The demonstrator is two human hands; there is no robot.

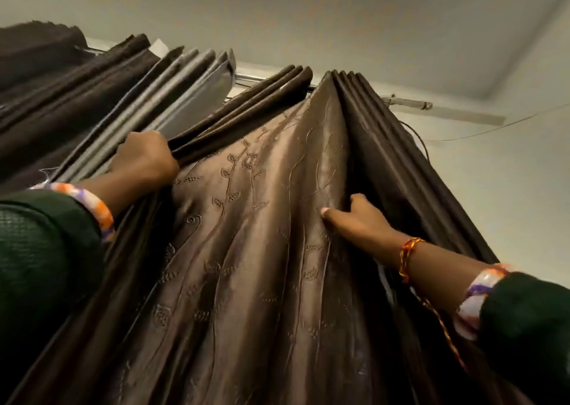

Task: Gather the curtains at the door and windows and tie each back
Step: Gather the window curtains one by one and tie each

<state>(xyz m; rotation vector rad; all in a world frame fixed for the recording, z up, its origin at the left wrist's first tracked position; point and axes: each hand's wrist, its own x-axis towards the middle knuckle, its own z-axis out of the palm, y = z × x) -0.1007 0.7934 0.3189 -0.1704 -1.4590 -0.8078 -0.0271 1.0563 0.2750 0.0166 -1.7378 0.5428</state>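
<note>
While the camera looks steeply up, a dark brown embroidered curtain (256,250) fills the near centre, hanging from a metal curtain rod (407,102) at far right under a pale ceiling (308,13). Left hand (145,158) is closed in a fist around a bunch of pleats at the curtain's left side, fingers wrapped tight on the fabric. Right hand (354,219) sits on the curtain's right side, thumb pressed flat on the front face, the other fingers tucked behind a fold, pinching that fold; how far they curl, cannot tell. Between the 2 hands the cloth is spread in a broad panel with leaf and vine stitching. Right of the right hand, more tight pleats run up to the rod. Far left, a second curtain (172,90) shows its grey lining, gathered in folds, just beside the left hand. Both arms wear dark green sleeves (46,250) with orange-purple-white cuffs. Red-yellow thread wristband (407,258) on the right wrist, its tail hanging down. A thin wire (493,128) crosses the far-right wall.
</note>
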